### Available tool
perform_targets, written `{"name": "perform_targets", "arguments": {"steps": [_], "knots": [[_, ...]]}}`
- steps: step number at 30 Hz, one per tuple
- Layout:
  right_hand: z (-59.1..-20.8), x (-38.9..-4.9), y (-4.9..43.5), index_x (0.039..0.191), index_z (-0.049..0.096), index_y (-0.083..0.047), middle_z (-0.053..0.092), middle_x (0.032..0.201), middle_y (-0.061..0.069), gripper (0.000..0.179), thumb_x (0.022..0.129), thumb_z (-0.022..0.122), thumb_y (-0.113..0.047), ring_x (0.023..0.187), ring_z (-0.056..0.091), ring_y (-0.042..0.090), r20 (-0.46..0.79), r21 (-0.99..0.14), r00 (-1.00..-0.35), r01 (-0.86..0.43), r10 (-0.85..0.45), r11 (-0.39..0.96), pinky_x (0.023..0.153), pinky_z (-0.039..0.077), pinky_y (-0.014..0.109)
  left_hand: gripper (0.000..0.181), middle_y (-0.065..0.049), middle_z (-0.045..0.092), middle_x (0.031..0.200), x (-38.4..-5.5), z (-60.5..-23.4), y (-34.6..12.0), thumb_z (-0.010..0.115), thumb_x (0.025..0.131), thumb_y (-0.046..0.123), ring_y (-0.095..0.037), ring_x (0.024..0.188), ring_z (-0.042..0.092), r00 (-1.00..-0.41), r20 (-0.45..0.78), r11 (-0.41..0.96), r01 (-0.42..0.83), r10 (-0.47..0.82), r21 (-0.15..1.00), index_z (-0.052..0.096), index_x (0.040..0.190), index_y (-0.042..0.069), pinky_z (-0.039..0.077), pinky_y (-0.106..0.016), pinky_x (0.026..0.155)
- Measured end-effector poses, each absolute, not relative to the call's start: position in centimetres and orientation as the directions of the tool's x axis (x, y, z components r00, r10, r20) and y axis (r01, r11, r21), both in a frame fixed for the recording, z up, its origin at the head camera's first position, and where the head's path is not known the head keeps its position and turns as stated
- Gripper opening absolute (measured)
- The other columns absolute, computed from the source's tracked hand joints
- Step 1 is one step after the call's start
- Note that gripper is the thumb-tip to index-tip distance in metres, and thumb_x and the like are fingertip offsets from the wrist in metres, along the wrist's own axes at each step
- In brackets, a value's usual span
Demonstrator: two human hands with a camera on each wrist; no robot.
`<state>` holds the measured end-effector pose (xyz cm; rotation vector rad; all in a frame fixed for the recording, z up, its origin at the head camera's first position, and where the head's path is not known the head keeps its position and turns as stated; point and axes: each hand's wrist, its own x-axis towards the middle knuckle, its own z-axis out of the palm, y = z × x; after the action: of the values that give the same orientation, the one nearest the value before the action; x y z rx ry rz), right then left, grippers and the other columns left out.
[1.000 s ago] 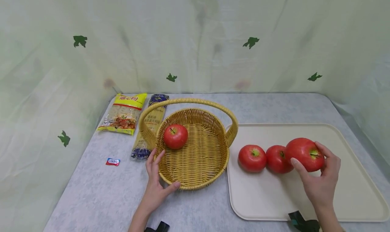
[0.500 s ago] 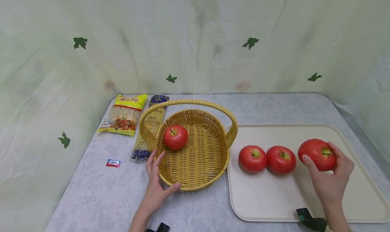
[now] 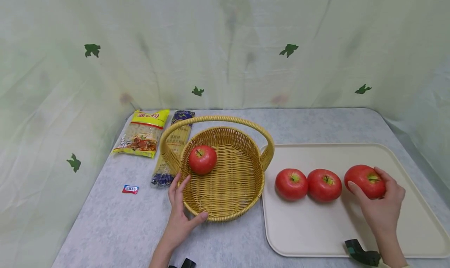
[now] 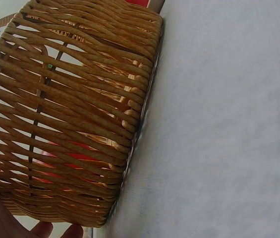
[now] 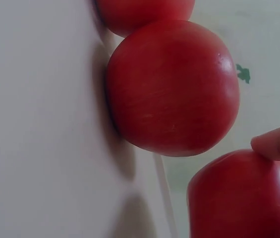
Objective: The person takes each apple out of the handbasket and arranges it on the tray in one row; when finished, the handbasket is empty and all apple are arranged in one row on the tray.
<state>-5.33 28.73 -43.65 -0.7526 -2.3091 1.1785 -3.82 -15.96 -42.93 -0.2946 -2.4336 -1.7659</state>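
Note:
My left hand (image 3: 181, 217) rests against the near-left side of a round wicker basket (image 3: 233, 182), fingers spread at the rim and thumb along its front edge. One red apple (image 3: 202, 159) lies inside, at the basket's left. Over the beige tray (image 3: 309, 233), my right hand (image 3: 383, 203) grips another red apple (image 3: 363, 181) between thumb and fingers. In the right wrist view that held apple (image 5: 239, 198) hangs clear of the tray surface. Two more apples sit side by side on the tray, a left one (image 3: 291, 184) and a middle one (image 3: 324, 184).
Behind and left of the basket lie a yellow food packet (image 3: 142, 133) and a long pack of noodles (image 3: 177, 141), partly hidden by the basket handle (image 3: 225, 118). A small red-and-blue wrapper (image 3: 130, 189) lies on the table (image 3: 102, 229). A pale cloth (image 3: 246, 45) hangs behind.
My right hand has carried its apple to the right, away from the middle apple it overlapped, and then slightly down. The left hand and basket have stayed in place.

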Motion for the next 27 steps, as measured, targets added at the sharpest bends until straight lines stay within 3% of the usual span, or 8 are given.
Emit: {"name": "perform_targets", "arguments": {"steps": [5,22,27], "knots": [[-44.2,-5.4,29.0,0.145,0.036,-0.019,0.030,0.142,0.009,0.074,0.082,0.074,-0.018,0.131,0.026,0.024,0.108,-0.811,-0.771,0.297,0.628,0.504,0.097,0.039,0.050,0.097,-0.015,-0.005,0.152,-3.9,-43.1,-16.0,0.077,0.070,0.001,-0.037,0.136,-0.007,-0.971,0.222,0.303,0.239,0.088,0.923,0.023,0.150,0.012,0.007,-0.076,0.093],[-45.0,-5.5,29.4,0.146,0.033,-0.011,0.028,0.140,0.018,0.073,0.084,0.071,-0.017,0.130,0.025,0.033,0.081,-0.779,-0.823,0.300,0.562,0.551,0.091,0.038,0.062,0.097,-0.011,-0.005,0.153,-3.8,-43.0,-16.0,0.076,0.070,0.002,-0.036,0.137,-0.007,-0.973,0.215,0.311,0.231,0.085,0.922,0.022,0.150,0.015,0.006,-0.076,0.093],[-45.2,-5.5,29.5,0.147,0.032,-0.011,0.027,0.141,0.020,0.074,0.084,0.071,-0.016,0.130,0.025,0.036,0.071,-0.775,-0.839,0.294,0.540,0.559,0.090,0.038,0.065,0.096,-0.010,-0.005,0.153,-3.7,-42.9,-16.0,0.076,0.071,0.003,-0.036,0.137,-0.007,-0.972,0.217,0.310,0.234,0.087,0.922,0.022,0.150,0.010,0.006,-0.076,0.093]]}}
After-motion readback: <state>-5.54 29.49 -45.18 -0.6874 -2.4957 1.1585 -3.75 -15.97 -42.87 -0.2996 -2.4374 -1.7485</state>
